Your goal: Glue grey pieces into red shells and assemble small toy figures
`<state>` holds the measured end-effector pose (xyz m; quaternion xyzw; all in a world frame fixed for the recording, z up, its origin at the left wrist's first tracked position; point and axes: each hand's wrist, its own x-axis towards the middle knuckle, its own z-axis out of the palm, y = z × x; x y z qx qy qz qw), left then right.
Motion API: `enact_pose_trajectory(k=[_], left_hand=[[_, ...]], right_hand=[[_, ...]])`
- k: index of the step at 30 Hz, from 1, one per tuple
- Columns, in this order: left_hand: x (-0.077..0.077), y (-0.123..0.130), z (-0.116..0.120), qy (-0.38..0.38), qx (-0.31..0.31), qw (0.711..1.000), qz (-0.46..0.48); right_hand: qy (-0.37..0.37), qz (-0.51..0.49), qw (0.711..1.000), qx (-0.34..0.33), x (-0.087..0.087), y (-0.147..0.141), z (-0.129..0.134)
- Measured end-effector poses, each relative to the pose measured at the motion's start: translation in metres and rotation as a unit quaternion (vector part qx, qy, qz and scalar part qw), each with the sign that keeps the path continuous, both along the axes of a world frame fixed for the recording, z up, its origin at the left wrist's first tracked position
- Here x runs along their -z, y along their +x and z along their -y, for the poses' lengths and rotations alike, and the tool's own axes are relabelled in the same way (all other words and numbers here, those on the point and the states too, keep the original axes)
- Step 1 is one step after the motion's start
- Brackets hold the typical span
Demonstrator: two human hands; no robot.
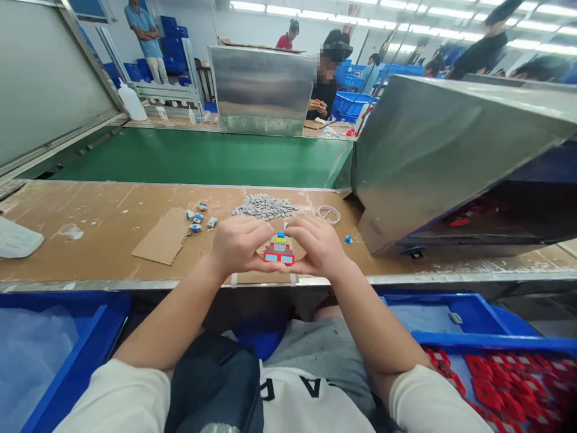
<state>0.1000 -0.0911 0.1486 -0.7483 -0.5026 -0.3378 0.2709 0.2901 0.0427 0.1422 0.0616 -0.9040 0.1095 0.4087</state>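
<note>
A small toy vehicle [279, 249] in red, yellow and grey, with a blue piece on top and light blue windows, is held between both hands above the near edge of the workbench. My left hand [241, 243] grips its left side, fingers curled over and thumb below. My right hand [318, 245] closes on its right side in the same way. Just beyond the hands lies a heap of small grey pieces [265, 206]. Several small blue, white and yellow parts [197, 219] sit left of my left hand, by a flat piece of cardboard [162, 236].
Right of the heap are a roll of tape [329, 214] and a small blue piece [348, 239]. A large metal chute [433, 162] stands at the right. A green conveyor belt [202, 156] runs behind the bench. Red parts fill a blue bin [491, 340] at lower right.
</note>
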Motion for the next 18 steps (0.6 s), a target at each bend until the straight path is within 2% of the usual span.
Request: enact_pose_trajectory(k=[2,3,6,8,10,13,15,17,18], left_hand=[[0.004,-0.017,-0.012,0.026,-0.029,0.999,0.007],[0.007,-0.025,-0.019,0.029,-0.048,0.998,0.013],[0.016,-0.05,-0.042,0.007,-0.096,0.995,0.032],[0.022,-0.063,-0.057,-0.029,-0.107,0.992,0.056],[0.03,-0.073,-0.07,-0.06,-0.115,0.986,0.107],[0.051,-0.082,-0.085,-0.054,-0.152,0.96,0.228],[0.07,-0.086,-0.091,-0.042,-0.169,0.943,0.282],[0.091,-0.087,-0.096,-0.061,-0.146,0.952,0.262],[0.101,-0.086,-0.099,-0.076,-0.116,0.964,0.228]], right_hand=[[-0.115,0.05,0.992,-0.011,-0.004,-0.013,-0.009],[-0.187,0.078,0.979,-0.023,-0.005,-0.02,-0.013],[-0.389,0.158,0.904,-0.085,-0.007,-0.042,-0.025],[-0.472,0.197,0.85,-0.126,-0.007,-0.058,-0.035],[-0.522,0.216,0.813,-0.142,-0.004,-0.075,-0.048],[-0.575,0.205,0.782,-0.124,0.011,-0.108,-0.082],[-0.588,0.191,0.781,-0.09,0.025,-0.138,-0.117],[-0.571,0.183,0.8,-0.01,0.041,-0.172,-0.162],[-0.552,0.176,0.813,0.056,0.048,-0.189,-0.185]])
